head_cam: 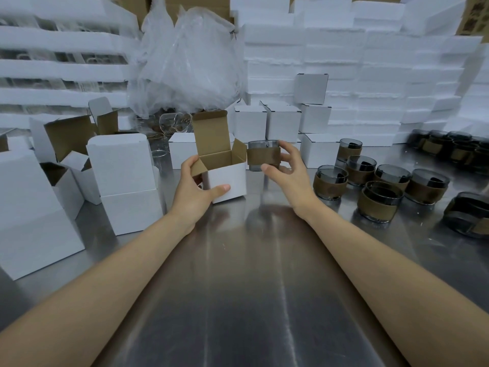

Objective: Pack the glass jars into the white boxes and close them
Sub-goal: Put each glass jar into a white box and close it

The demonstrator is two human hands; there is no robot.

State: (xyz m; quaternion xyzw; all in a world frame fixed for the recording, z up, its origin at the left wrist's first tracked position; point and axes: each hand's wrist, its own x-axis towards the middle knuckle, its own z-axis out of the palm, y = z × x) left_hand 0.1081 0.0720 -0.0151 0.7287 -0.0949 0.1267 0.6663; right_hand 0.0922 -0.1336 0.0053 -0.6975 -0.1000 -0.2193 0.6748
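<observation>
An open white box (227, 181) stands on a steel table (251, 274) with its lid flap up and no jar showing inside. The left hand (194, 189) grips it, thumb across the front and fingers curled round its left side. Just right of the box, level with its opening, the right hand (287, 168) holds 1 glass jar (263, 154) in a brown sleeve, fingers half-curled round it. Behind the box stand closed boxes (283, 123), seemingly packed. Right of the box are many unpacked jars (383, 178), and left of it more empty boxes (68, 144). Much of the packing appears still to do.
</observation>
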